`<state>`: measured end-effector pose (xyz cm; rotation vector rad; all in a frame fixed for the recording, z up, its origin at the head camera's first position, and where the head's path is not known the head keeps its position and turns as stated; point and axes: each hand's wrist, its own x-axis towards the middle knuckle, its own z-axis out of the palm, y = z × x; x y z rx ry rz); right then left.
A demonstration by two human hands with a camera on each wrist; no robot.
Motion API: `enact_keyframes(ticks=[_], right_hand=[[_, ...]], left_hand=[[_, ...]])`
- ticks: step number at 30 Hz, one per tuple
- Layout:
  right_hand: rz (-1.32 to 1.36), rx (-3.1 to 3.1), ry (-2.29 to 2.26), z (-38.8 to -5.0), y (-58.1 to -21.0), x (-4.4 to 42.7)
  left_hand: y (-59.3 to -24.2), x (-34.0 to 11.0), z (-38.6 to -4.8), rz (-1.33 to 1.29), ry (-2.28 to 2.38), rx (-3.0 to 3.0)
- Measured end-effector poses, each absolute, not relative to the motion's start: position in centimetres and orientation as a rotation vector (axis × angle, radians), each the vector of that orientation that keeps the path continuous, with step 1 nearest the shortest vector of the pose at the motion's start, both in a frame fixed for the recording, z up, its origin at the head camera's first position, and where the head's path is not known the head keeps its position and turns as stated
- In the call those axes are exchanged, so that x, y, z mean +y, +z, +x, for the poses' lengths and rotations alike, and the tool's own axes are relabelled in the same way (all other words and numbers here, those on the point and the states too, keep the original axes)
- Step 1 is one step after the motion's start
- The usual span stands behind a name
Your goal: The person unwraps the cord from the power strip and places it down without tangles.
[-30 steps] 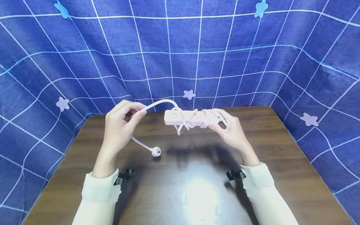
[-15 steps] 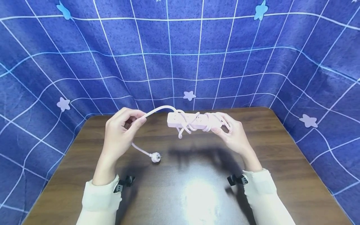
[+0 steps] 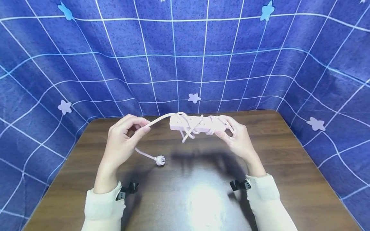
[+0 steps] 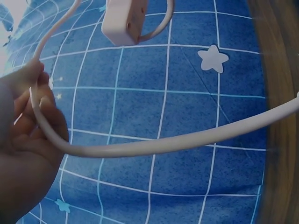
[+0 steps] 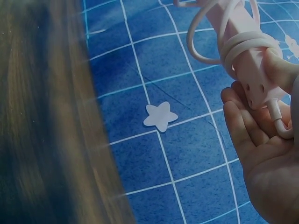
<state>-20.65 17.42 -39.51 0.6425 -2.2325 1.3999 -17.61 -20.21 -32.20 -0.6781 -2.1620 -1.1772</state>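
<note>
A pale pink power strip (image 3: 204, 123) is held up above the table, its own cord (image 5: 247, 44) looped several times around its body. My right hand (image 3: 237, 136) grips the strip's right end, thumb in front, close to where the cord leaves the housing in the right wrist view. Between thumb and fingers, my left hand (image 3: 122, 138) pinches the free stretch of cord (image 4: 154, 145), which arches from there to the strip. Below that hand the cord's tail hangs down to the plug (image 3: 160, 160), whose prongs point right. Whether the plug touches the table cannot be told.
A brown wooden table (image 3: 179, 192) lies beneath, with a bright glare near its front. Blue curtain (image 3: 188, 67) with white grid lines and star shapes surrounds the back and sides. Small black devices (image 3: 240, 185) are strapped at both sleeve cuffs.
My left hand has come slightly down, and the arch of cord between it and the strip has flattened. The strip shifted a little right, then slightly back left. Both grips are unchanged.
</note>
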Motion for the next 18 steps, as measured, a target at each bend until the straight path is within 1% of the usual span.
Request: enact_keyframes(ticks=[18], right_hand=[[0.674,-2.154,1.522,-21.2,-39.4,17.8]], left_hand=[[-32.8,-21.8,-17.6,-0.961,-1.289,-2.451]])
